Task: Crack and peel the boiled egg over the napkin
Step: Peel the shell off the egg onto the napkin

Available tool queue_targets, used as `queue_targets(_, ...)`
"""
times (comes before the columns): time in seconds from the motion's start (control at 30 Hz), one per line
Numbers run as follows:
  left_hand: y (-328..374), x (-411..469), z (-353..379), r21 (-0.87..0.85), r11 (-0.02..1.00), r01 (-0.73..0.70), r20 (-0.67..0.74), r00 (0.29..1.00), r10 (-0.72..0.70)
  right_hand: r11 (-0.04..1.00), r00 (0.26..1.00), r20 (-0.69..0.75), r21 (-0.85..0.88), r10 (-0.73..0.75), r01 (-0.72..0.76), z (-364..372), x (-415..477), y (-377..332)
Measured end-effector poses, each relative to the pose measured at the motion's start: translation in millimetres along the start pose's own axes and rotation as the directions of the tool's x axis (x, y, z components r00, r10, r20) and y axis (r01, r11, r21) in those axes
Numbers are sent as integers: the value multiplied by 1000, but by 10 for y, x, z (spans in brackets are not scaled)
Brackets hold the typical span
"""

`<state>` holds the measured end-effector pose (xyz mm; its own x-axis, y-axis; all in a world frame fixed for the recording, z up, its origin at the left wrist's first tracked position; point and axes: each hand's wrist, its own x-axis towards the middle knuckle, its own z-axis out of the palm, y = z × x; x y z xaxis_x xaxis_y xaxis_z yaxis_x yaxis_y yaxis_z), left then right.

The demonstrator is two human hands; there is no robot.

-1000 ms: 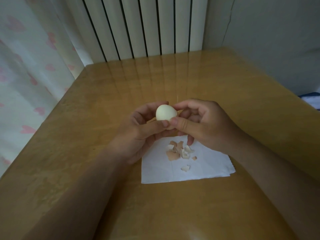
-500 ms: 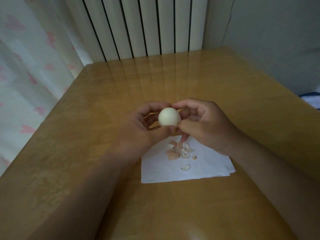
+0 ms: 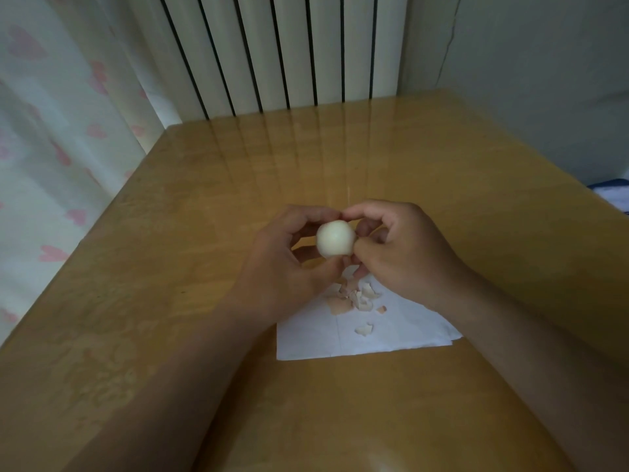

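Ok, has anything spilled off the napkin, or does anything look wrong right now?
Nothing stands out. The shell pieces all lie on the napkin, with none visible on the bare table. The left hand and right hand hold the egg, whose visible face looks smooth, white and undamaged.

The boiled egg (image 3: 336, 239) is pale cream and smooth, its visible surface bare of shell, and it is held in the air above the far edge of the napkin, between the fingertips of the left hand (image 3: 282, 267) and the right hand (image 3: 408, 253). The white paper napkin (image 3: 391, 335) lies flat on the wooden table, near the middle, with a fold crease running near to far on its left part. A small heap of eggshell fragments (image 3: 354, 296), tan and off-white, lies on its far half, with two stray bits just nearer and to the right.
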<state>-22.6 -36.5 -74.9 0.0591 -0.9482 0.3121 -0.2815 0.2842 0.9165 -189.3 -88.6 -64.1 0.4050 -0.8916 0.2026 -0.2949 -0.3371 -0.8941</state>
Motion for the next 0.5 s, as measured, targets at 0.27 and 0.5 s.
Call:
queue_targets(0.27, 62, 38, -70, -173, 976, 135, -27, 989, -142, 991, 992, -93, -118, -80, 69, -35, -32, -93)
queue_targets(0.5, 74, 81, -98, -446, 858, 254, 65, 966, -252, 989, 987, -121, -116, -101, 87, -55, -39, -139)
